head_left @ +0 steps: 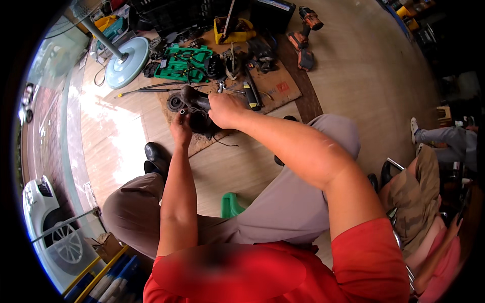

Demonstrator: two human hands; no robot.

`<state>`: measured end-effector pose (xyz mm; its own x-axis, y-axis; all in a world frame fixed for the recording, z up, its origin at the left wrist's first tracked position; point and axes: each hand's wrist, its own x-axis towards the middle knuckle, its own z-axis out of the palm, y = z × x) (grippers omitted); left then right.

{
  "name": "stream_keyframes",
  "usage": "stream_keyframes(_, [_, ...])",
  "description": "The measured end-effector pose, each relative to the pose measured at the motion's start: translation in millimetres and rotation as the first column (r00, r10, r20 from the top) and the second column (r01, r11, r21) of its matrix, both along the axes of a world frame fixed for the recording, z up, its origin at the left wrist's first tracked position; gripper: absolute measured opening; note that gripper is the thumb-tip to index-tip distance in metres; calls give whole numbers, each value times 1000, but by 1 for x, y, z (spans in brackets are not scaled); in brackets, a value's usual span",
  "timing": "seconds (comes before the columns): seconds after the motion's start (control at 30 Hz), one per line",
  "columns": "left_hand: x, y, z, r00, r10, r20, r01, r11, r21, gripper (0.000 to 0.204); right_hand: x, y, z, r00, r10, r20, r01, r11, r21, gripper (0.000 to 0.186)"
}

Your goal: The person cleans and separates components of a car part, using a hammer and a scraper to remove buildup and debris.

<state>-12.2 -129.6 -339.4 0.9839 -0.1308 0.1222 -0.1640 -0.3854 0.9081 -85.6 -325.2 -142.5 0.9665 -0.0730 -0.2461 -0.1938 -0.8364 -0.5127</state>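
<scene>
The dark metal machine part [198,108] is black and grey, with a round body and a thick tube sticking out at the top left. It is held up above the brown cardboard sheet [273,83] on the floor. The left hand [181,129] holds it from below. The right hand [227,108] grips it on its right side.

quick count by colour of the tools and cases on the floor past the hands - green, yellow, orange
green tool case: 1
yellow case: 1
orange power drill: 1
orange battery tool: 1
total: 4
Both hands, left hand and right hand, grip the black metal part, not counted.
</scene>
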Motion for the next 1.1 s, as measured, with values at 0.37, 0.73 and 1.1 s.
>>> stream_keyframes(0.37, [-9,-8,20,999,-18,38,10,980,196,25,-4,-2,1,997,37,-69,-41,998,-50,23])
stream_keyframes(0.73, [-2,-3,0,999,-31,-22,33,992,124,24,9,13,-3,999,23,-35,-24,999,-26,28])
stream_keyframes(1.1, [-6,-9,15,993,-5,-117,31,975,218,15,14,19,-9,997,53,-62,-55,998,-40,30])
